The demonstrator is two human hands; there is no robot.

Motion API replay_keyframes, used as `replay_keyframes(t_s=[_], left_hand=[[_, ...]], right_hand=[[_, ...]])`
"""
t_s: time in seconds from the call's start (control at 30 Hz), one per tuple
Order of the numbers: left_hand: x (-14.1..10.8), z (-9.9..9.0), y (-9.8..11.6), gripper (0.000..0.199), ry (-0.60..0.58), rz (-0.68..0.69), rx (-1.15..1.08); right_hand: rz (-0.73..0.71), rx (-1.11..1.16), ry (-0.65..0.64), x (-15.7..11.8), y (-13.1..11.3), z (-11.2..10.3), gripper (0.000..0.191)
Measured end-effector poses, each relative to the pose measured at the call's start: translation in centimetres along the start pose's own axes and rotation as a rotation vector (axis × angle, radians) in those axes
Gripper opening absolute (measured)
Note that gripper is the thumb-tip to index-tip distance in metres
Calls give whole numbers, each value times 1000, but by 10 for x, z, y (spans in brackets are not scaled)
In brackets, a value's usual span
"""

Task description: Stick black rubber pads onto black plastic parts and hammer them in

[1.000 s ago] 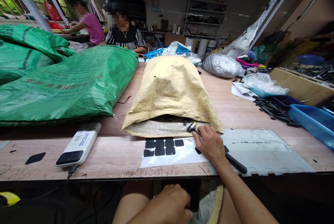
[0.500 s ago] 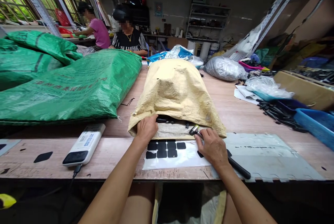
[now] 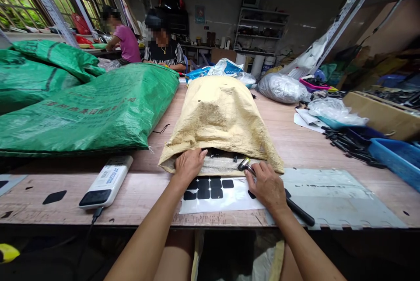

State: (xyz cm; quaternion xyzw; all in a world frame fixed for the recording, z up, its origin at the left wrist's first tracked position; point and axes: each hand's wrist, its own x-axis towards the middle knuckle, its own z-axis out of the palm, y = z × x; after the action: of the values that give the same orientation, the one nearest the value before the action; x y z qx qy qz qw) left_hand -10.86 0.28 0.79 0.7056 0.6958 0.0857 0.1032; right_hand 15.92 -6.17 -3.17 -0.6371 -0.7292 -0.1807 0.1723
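Note:
A yellow woven sack (image 3: 226,110) lies with its mouth toward me, and small black parts (image 3: 215,153) show inside the opening. My left hand (image 3: 189,165) is at the left part of that mouth, its fingers curled together; what they hold, if anything, is hidden. My right hand (image 3: 267,185) is closed around the metal shaft of a small mallet (image 3: 243,164) at the sack's lower lip. The mallet's black handle sticks out beyond my right wrist. Just in front of the sack is a white sheet (image 3: 219,204) with black rounded-square pads (image 3: 203,189).
A large green sack (image 3: 98,106) lies at left, with a white power bank (image 3: 106,182) and cable before it. At right are a translucent mat (image 3: 337,198), black strips (image 3: 351,145) and a blue tray (image 3: 397,158). Two people sit farther back.
My left hand has shifted slightly right along the sack's mouth and covers black parts that showed beside it before. My right hand and the mallet have hardly moved.

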Motion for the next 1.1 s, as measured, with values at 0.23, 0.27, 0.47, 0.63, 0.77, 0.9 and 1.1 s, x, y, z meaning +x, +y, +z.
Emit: replay_keyframes(t_s=[0.23,0.27,0.47,0.63,0.77,0.9,1.1], left_hand=[[-41,-8,9,27,43,166,-43],[-48,-8,13,34,35,209,-92],[-71,19,23,20,-10,382,-423],[-73,41,14,17,107,470,-587],[-72,44,11,20,166,448,-544],[-71,44,10,25,136,438,-566],[-70,39,11,35,87,412,-612]], right_hand=[[13,-11,-27,0,-1,0,24],[15,-9,-32,0,-1,0,24],[73,151,-105,0,8,-4,17],[191,212,-178,-6,17,-8,13],[239,218,-180,-9,14,-15,14],[199,431,-18,-13,0,-31,20],[52,684,-33,-28,-33,-53,26]])
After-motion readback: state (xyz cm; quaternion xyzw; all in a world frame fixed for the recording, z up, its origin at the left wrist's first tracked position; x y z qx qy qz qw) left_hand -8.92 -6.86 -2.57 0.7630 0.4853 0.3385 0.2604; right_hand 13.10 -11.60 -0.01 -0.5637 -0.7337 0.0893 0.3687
